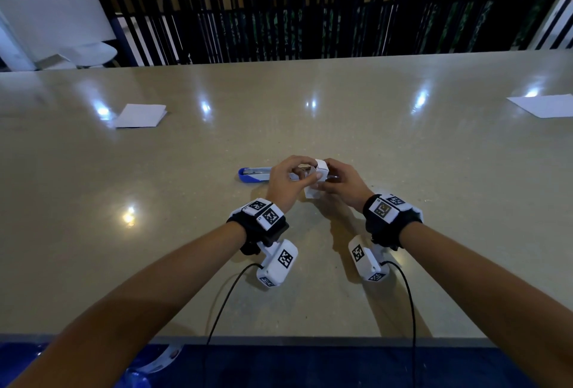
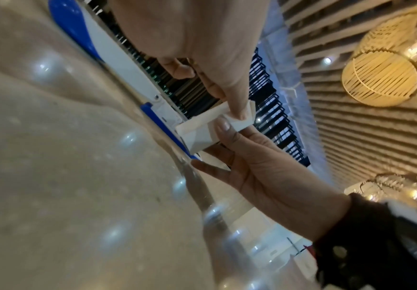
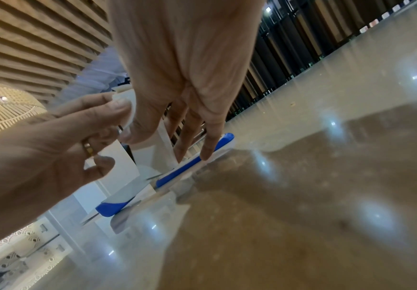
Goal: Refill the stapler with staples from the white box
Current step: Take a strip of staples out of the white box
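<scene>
Both hands meet over the middle of the table (image 1: pixel 403 232), pinching the white box (image 1: pixel 321 172) between them just above the surface. The right hand (image 1: pixel 339 184) clamps the box body with thumb and curled fingers; the left hand (image 1: pixel 286 181) pinches at its open end, where a flap stands up and something brownish shows inside, too small to name. The step in hand looks like opening the box to draw out a strip of staples. To do it well, the right hand should hold the body steady and level while the left works at the opening with a light pull, so that the strip comes out whole. The stapler (image 1: pixel 252 174) lies on the table just behind the hands, opened flat, its long axis running left to right and its blue end pointing left.
</scene>
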The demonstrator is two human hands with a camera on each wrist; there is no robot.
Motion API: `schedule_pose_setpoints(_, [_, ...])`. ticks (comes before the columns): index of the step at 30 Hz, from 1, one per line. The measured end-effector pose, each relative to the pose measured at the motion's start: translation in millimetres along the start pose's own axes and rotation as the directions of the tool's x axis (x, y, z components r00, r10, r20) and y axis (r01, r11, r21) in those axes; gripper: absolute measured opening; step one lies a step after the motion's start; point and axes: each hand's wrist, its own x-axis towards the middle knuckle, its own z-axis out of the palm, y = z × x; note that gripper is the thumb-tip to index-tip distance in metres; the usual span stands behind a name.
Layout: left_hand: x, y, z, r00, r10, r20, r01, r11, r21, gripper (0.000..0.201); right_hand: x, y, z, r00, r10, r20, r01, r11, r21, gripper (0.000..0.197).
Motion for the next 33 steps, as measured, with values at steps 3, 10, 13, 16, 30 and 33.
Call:
schedule_pose_setpoints(3, [-2,3,3,0.998,-0.06,-0.007,0.06,0.995,-0.085,0.023,0,-2,0,1.0,0.01,-0.019,-0.01,1.0,0.017,0.036])
schedule_pose_setpoints(10, [13,15,-6,0.994,-0.069,0.09,0.051,0.982,0.183,0.021,-2,3,-3,0.999,-0.003,-0.038,-0.003,0.989,-0.15,0.033])
schedule_pose_setpoints(13, [21,22,-4,0.986,-0.143,0.084,0.116,0.958,0.263,0.028,-1,0,0,0.999,-0.011,-0.049,0.002,0.981,-0.195,0.029])
schedule_pose_setpoints(16, [22,26,-1,0.957,-0.289,0.013,0.283,0.946,0.156,0.025,0,-3,0,0.998,-0.027,-0.053,0.014,0.973,-0.229,0.028])
schedule_pose_setpoints(30, [20,40,2,0.977,0.038,0.209,-0.089,0.967,0.24,0.016,0,-9,1,0.996,0.041,-0.075,-0.059,0.965,-0.257,0.032])
schedule_pose_setpoints(33, [15,33,-3,0.952,0.053,0.303,-0.131,0.962,0.242,0.024,-2,-7,-2,0.995,0.073,-0.069,-0.085,0.977,-0.197,0.039])
